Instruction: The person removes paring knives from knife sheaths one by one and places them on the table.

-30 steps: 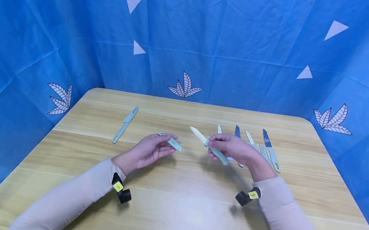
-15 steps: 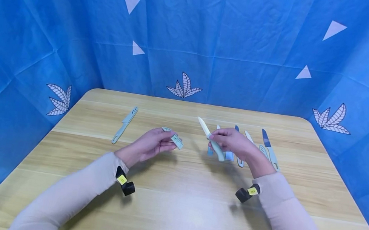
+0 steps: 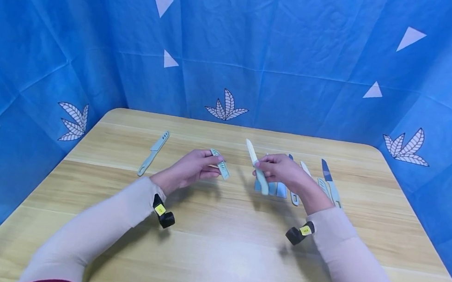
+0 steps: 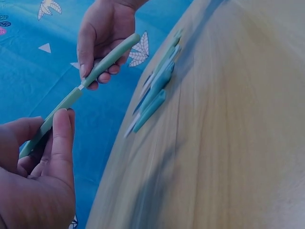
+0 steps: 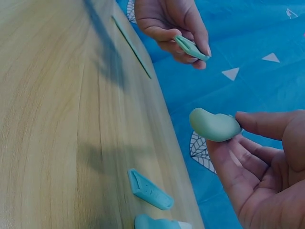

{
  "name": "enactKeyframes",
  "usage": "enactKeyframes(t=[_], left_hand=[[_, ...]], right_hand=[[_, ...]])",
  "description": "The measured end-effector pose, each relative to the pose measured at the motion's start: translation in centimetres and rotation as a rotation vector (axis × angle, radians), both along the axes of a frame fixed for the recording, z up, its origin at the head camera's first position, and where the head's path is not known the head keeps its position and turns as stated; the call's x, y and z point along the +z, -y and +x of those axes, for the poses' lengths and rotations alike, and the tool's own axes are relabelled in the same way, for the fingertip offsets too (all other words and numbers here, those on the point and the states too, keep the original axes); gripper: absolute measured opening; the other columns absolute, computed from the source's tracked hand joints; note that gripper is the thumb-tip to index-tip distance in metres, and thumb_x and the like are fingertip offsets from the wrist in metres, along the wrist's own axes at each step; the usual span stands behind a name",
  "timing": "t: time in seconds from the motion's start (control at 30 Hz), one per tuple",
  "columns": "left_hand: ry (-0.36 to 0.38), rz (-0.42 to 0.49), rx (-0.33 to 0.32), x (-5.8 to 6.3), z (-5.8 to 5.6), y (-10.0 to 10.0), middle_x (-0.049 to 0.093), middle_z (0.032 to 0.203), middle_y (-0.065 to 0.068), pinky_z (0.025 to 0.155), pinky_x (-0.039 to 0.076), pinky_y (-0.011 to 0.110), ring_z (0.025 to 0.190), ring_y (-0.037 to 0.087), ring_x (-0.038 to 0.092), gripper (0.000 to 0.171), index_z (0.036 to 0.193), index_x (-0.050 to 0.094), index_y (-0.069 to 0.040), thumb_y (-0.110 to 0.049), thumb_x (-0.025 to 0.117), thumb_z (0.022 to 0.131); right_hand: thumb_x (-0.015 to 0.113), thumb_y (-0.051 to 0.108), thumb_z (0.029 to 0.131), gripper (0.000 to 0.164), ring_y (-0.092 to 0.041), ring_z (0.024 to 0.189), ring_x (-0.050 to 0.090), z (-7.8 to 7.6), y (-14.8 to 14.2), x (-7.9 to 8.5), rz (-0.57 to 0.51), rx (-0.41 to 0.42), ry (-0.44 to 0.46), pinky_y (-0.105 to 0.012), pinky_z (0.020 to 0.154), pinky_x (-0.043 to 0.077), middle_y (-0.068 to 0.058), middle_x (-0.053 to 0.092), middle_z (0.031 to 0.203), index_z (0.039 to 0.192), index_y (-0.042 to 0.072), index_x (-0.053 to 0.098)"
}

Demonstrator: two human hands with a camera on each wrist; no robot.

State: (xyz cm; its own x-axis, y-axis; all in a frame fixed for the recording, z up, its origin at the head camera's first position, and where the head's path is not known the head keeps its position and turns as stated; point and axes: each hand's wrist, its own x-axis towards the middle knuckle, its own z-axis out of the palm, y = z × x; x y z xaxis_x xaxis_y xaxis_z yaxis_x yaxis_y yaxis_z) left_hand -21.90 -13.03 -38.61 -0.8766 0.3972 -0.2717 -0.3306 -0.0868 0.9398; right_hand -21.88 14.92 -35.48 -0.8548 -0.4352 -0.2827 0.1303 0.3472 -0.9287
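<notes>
A: Start with the biggest thing. What carries it all?

B: A wooden table [image 3: 213,251] with rounded far corners, blue patterned cloth [image 3: 261,47] hung behind it and round its sides.

A: And the person?

B: Two arms in pale sleeves reach in from the near edge, each with a small black camera at the wrist. Both hands are raised above the middle of the table, a little towards the far edge.

A: What has the right hand got?

B: The right hand [image 3: 283,171] has its fingers and thumb curled round the pale green handle of a white-bladed knife [image 3: 256,165]. The blade points up and away, towards the far edge. In the right wrist view the butt of the handle [image 5: 214,125] sits pinched between thumb and fingertips.

A: The left?

B: The left hand [image 3: 191,167] pinches a pale green blade sheath [image 3: 220,163] between thumb and fingers, holding it clear of the table. The sheath and the knife tip are near each other but apart.

A: What lies on the table?

B: Behind the right hand, towards the far right corner, a row of knives and sheaths [image 3: 321,182] lies side by side, partly hidden by the hand. Towards the far left corner a sheathed knife [image 3: 153,152] lies alone, well apart from the rest
</notes>
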Motion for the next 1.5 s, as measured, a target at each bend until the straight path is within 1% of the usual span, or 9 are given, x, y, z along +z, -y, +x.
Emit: enactKeyframes(t=[0.23,0.43,0.53,0.7,0.83,1.0,1.1,1.33,1.5], left_hand=[[-0.034,-0.073,-0.019,-0.2,-1.0,-0.5,0.065,0.099,0.015,0.083,0.059,0.03,0.083,0.02,0.067,0.026,0.115,0.058,0.002,-0.016,0.063,0.097],[-0.07,-0.137,-0.043,-0.4,-1.7,-0.8,0.066,0.096,0.015,0.097,0.052,0.046,0.082,0.02,0.066,0.024,0.113,0.059,0.001,-0.017,0.063,0.097],[-0.09,-0.166,-0.054,-0.5,-2.1,-1.0,0.067,0.097,0.016,0.098,0.05,0.049,0.082,0.021,0.067,0.024,0.111,0.059,0.0,-0.018,0.064,0.097],[-0.112,-0.193,-0.085,-0.5,-2.5,-1.4,0.066,0.097,0.015,0.095,0.053,0.047,0.084,0.022,0.066,0.021,0.106,0.06,0.001,-0.017,0.064,0.096],[-0.116,-0.208,-0.105,-0.5,-2.8,-1.6,0.065,0.095,0.013,0.092,0.055,0.044,0.084,0.023,0.066,0.019,0.102,0.06,0.001,-0.018,0.064,0.096],[-0.114,-0.213,-0.133,-0.7,-3.1,-1.7,0.065,0.098,0.014,0.087,0.058,0.037,0.086,0.024,0.067,0.019,0.102,0.061,0.001,-0.017,0.064,0.097],[-0.105,-0.221,-0.158,-0.8,-3.4,-1.8,0.064,0.1,0.014,0.086,0.059,0.035,0.089,0.025,0.066,0.02,0.104,0.06,0.002,-0.017,0.061,0.098],[-0.06,-0.237,-0.185,-0.9,-3.9,-2.0,0.062,0.099,0.013,0.087,0.058,0.035,0.09,0.024,0.066,0.019,0.106,0.06,0.002,-0.016,0.058,0.1],[-0.046,-0.237,-0.197,-0.9,-4.1,-2.2,0.06,0.096,0.011,0.089,0.057,0.037,0.086,0.023,0.064,0.016,0.103,0.059,0.001,-0.015,0.058,0.1]], right_hand=[[0.058,0.018,0.1,0.029,-0.02,0.089,0.067,-0.4,0.3,-0.2,-0.012,-0.048,0.01,-0.037,0.088,0.057,-0.029,0.063,0.115,0.118,-0.004,0.06],[0.059,0.018,0.099,0.032,-0.021,0.09,0.065,-0.7,0.5,-0.5,-0.008,-0.075,0.018,-0.035,0.088,0.057,-0.023,0.064,0.111,0.119,-0.007,0.059],[0.059,0.019,0.099,0.037,-0.021,0.093,0.063,-0.9,0.7,-0.6,0.015,-0.086,0.019,-0.036,0.09,0.056,-0.016,0.062,0.11,0.123,-0.008,0.056],[0.059,0.02,0.099,0.038,-0.02,0.09,0.059,-1.2,1.0,-0.6,0.061,-0.105,0.015,-0.036,0.091,0.056,-0.012,0.058,0.106,0.125,-0.009,0.056],[0.059,0.018,0.099,0.037,-0.019,0.085,0.058,-1.4,1.1,-0.9,0.057,-0.118,0.02,-0.036,0.088,0.057,-0.009,0.056,0.098,0.123,-0.01,0.057],[0.059,0.016,0.099,0.035,-0.02,0.081,0.054,-1.8,1.1,-1.4,0.044,-0.115,0.03,-0.036,0.088,0.058,-0.006,0.049,0.085,0.122,-0.01,0.057],[0.059,0.017,0.099,0.038,-0.021,0.084,0.055,-1.9,1.1,-1.5,0.053,-0.111,0.037,-0.037,0.09,0.057,-0.008,0.05,0.089,0.125,-0.01,0.056],[0.06,0.017,0.099,0.039,-0.026,0.102,0.061,-2.1,1.5,-1.5,0.075,-0.123,0.06,-0.037,0.092,0.056,-0.016,0.058,0.112,0.128,-0.008,0.056],[0.06,0.017,0.099,0.036,-0.029,0.107,0.061,-2.3,1.5,-2.0,0.075,-0.127,0.068,-0.038,0.094,0.055,-0.018,0.059,0.116,0.126,-0.007,0.057]])
